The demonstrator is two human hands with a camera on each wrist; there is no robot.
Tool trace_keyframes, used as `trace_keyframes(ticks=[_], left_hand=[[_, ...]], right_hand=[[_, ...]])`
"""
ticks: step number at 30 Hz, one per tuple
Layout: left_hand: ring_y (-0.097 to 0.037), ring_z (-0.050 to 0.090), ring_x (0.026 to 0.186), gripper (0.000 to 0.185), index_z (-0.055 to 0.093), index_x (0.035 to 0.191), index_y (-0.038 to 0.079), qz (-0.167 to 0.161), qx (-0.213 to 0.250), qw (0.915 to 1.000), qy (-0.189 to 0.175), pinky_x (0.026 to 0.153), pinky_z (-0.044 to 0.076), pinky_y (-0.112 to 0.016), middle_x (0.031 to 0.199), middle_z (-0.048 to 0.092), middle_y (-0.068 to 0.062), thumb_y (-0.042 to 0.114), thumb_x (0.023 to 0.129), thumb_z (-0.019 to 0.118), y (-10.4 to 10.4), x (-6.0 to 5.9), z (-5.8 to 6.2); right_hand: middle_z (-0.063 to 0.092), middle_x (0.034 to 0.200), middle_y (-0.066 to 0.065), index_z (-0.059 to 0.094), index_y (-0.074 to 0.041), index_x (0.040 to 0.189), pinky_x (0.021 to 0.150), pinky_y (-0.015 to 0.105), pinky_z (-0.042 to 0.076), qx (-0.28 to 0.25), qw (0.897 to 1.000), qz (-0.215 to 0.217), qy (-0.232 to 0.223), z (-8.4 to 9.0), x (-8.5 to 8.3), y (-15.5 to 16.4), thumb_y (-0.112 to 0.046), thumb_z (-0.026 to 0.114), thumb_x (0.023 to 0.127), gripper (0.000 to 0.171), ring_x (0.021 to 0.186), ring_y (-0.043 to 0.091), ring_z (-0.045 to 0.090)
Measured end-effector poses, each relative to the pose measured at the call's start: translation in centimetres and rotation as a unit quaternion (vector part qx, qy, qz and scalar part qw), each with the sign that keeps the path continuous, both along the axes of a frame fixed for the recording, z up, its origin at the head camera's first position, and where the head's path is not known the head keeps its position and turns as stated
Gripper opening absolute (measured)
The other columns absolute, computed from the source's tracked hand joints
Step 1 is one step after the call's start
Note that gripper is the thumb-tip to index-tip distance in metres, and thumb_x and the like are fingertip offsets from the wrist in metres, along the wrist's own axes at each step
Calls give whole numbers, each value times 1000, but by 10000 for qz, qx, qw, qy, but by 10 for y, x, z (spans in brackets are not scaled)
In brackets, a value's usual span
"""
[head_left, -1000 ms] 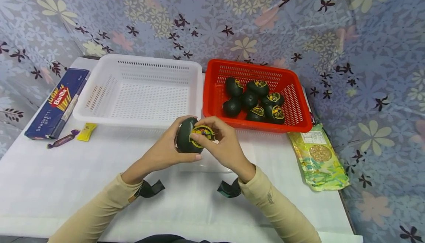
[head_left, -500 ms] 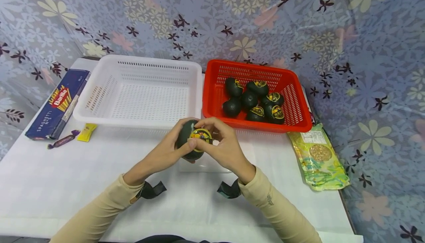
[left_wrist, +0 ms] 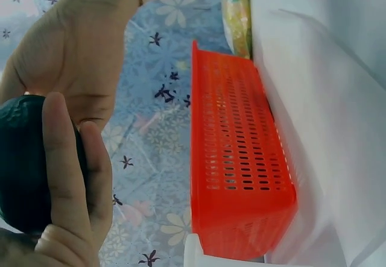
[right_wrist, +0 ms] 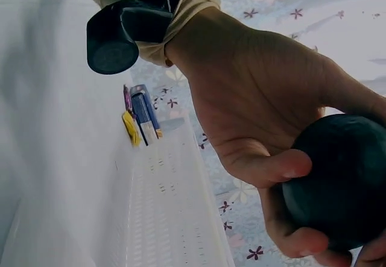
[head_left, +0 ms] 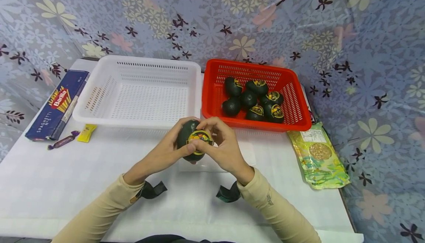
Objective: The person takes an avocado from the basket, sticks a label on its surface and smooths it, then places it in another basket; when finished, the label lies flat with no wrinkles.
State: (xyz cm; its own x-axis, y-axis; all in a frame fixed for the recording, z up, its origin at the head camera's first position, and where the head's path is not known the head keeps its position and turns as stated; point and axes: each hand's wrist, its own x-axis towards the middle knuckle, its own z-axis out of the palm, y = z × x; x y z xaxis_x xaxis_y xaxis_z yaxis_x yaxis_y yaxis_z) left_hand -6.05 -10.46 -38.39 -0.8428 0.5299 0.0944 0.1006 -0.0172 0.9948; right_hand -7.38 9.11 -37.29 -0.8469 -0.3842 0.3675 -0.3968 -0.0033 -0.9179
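Observation:
A dark green avocado (head_left: 189, 136) is held between both hands above the white table, with a round black and yellow sticker (head_left: 200, 135) on its near side. My left hand (head_left: 166, 149) grips its left side, fingers curled round the far side. My right hand (head_left: 224, 143) grips from the right, its thumb on the sticker and its fingers bent over the upper edge. Both thumb tips meet at the sticker's lower left. The left wrist view shows the avocado (left_wrist: 24, 164) partly behind fingers; the right wrist view shows the avocado's (right_wrist: 344, 176) dark underside.
A white basket (head_left: 136, 121) stands behind the hands. Beside it, a red basket (head_left: 209, 99) holds several stickered avocados. A spaghetti box (head_left: 58, 104) and wrapped sweets (head_left: 87, 132) lie left, a yellow-green bag (head_left: 320, 158) right. Something flat and clear (head_left: 245, 154) lies below the hands.
My left thumb has moved up from below the avocado to the sticker, beside the right thumb. The sticker has shifted slightly left and down. The baskets have not moved.

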Motion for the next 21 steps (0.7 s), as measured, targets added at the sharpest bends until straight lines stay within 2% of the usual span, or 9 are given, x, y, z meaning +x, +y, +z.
trace_keyframes(ticks=[5, 9, 13, 16, 18, 21], left_hand=[[-29, 57, 121, 64, 30, 151, 19, -91, -71, 9997, 224, 98, 55, -36, 143, 45, -15, 37, 100, 62, -2, 0, 0], [-27, 57, 122, 59, 29, 151, 16, -177, -37, 9995, 264, 102, 51, -40, 143, 46, -16, 32, 102, 58, -4, 1, -1], [-29, 60, 117, 56, 29, 151, 15, -423, 149, 9989, 169, 95, 56, -44, 137, 50, -20, 28, 103, 54, -7, 1, -2], [-30, 59, 118, 54, 30, 152, 18, -597, 224, 9980, 48, 97, 55, -46, 136, 52, -18, 26, 103, 52, -8, 1, -2], [-30, 58, 120, 54, 31, 152, 19, -646, 218, 9977, -20, 100, 52, -46, 136, 52, -16, 27, 103, 52, -8, 2, -1], [-29, 56, 122, 55, 33, 151, 18, -716, 183, 9972, -133, 105, 46, -46, 137, 53, -14, 29, 101, 53, -9, 5, 1]], right_hand=[[50, 83, -1, 58, -1, 110, 68, 23, 47, -208, 9994, 288, -30, -1, -1, 3, -24, 79, 88, 38, 81, 12, 50], [47, 84, -3, 56, -1, 112, 60, 19, 44, -355, 9976, 543, -254, -3, -3, 7, -27, 79, 87, 43, 79, 9, 47], [46, 85, -4, 58, -13, 114, 51, 17, 42, -624, 9926, 934, -462, -5, -5, 11, -30, 81, 86, 40, 75, 8, 46], [46, 85, -5, 57, -23, 113, 50, 16, 40, -726, 9895, 1163, -458, -6, -7, 13, -34, 81, 84, 40, 74, 7, 46], [46, 84, -6, 56, -21, 110, 52, 17, 39, -695, 9889, 1259, -384, -6, -8, 15, -36, 82, 83, 41, 75, 6, 45], [46, 80, -5, 52, -11, 102, 55, 19, 39, -525, 9882, 1406, -294, -4, -10, 17, -40, 83, 80, 48, 72, 7, 45]])
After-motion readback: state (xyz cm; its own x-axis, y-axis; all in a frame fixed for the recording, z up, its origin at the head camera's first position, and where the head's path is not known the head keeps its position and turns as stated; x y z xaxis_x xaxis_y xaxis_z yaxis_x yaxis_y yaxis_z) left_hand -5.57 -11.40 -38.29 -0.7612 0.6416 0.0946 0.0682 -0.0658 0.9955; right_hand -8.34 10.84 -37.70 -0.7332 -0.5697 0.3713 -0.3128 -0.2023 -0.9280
